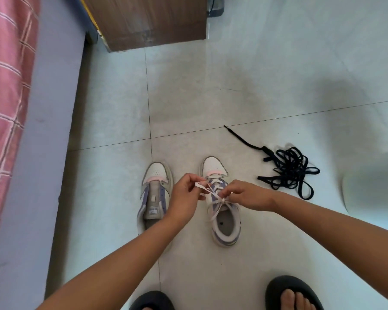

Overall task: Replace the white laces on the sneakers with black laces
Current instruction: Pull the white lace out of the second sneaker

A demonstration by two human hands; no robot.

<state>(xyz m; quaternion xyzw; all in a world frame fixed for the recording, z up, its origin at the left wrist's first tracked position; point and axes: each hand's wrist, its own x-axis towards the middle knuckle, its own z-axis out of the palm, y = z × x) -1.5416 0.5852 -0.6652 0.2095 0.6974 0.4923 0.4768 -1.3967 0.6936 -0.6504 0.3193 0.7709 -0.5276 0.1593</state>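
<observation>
Two white and lilac sneakers stand side by side on the tiled floor, toes pointing away from me. The left sneaker point(155, 193) has no lace in its eyelets. The right sneaker point(222, 222) carries a white lace point(213, 210) tied in a bow. My left hand point(184, 198) pinches a strand of that lace and holds it up to the left. My right hand point(244, 195) pinches the lace at the knot over the shoe's tongue. A tangled heap of black laces point(289, 171) lies on the floor to the right of the shoes.
A bed with a pink checked cover point(5, 97) and a lilac side panel point(45, 135) runs along the left. A wooden cabinet point(148, 21) stands at the top. My feet in black slippers point(291, 291) are at the bottom edge.
</observation>
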